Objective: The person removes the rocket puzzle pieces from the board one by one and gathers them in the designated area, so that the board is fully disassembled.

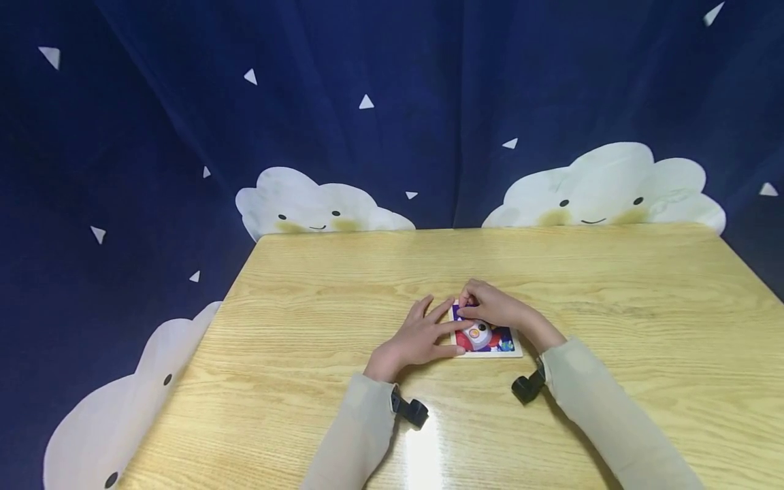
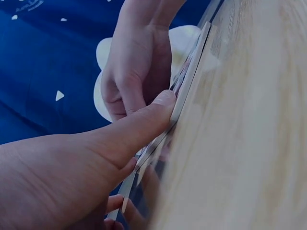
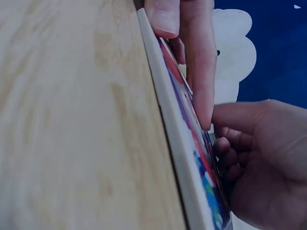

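A flat picture board (image 1: 508, 346) with a pale rim lies on the table, its print showing a white, round-faced figure on purple with red and blue parts. My left hand (image 1: 419, 338) rests at the board's left side, fingers spread and nearly straight; its index fingertip reaches over the picture and its thumb touches the near left edge. Over the board's upper left part is my right hand (image 1: 492, 305), fingers curled and thumb low against the surface. In the right wrist view, the right thumb (image 3: 237, 116) meets the left index fingertip. Whether the right fingers pinch anything is hidden.
The light wooden table (image 1: 318, 286) extends around the board on all sides. Behind it hangs a dark blue curtain (image 1: 380, 41) with white triangles and smiling clouds. Each wrist carries a black camera mount, one at the left (image 1: 412, 411) and one at the right (image 1: 528, 386).
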Demonstrator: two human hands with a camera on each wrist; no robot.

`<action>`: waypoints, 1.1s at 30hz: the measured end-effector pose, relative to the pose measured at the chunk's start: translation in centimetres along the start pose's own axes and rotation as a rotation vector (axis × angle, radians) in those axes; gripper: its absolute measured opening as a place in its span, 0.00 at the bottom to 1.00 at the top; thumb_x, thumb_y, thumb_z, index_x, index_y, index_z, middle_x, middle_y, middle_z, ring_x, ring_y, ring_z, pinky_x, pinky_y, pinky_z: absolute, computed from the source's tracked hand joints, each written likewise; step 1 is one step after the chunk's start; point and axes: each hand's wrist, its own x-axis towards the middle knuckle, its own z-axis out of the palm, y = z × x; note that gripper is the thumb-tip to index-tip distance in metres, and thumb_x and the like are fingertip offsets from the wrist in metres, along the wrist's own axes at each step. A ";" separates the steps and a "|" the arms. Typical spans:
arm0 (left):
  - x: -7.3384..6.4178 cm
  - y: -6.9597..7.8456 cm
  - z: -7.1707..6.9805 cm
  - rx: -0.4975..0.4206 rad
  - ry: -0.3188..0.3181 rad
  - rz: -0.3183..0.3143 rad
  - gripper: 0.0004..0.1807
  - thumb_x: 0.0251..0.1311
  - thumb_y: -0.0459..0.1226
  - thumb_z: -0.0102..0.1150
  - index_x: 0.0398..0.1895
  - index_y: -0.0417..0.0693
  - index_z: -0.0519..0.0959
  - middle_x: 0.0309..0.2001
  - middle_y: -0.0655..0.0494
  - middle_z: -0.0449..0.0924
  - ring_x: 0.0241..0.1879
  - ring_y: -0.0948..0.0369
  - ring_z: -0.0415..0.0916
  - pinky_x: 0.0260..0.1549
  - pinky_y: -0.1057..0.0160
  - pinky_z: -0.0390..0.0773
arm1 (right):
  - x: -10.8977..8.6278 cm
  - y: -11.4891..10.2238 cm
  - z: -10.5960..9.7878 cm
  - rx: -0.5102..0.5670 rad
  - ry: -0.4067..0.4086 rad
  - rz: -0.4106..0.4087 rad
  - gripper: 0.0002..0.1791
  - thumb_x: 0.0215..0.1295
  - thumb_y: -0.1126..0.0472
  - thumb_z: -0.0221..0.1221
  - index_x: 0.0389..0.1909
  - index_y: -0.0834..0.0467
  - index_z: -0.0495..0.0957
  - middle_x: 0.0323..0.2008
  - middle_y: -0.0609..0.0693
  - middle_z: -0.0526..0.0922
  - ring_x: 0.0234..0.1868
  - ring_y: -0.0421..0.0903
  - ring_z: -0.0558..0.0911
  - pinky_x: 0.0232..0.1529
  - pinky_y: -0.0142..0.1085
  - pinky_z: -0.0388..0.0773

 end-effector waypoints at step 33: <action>-0.1 -0.3 -0.1 -0.051 -0.048 -0.031 0.30 0.68 0.58 0.49 0.73 0.70 0.62 0.81 0.58 0.38 0.79 0.45 0.31 0.76 0.41 0.40 | 0.7 0.0 -0.7 -0.003 -0.078 0.055 0.12 0.66 0.60 0.62 0.39 0.65 0.73 0.28 0.49 0.70 0.29 0.43 0.68 0.29 0.30 0.65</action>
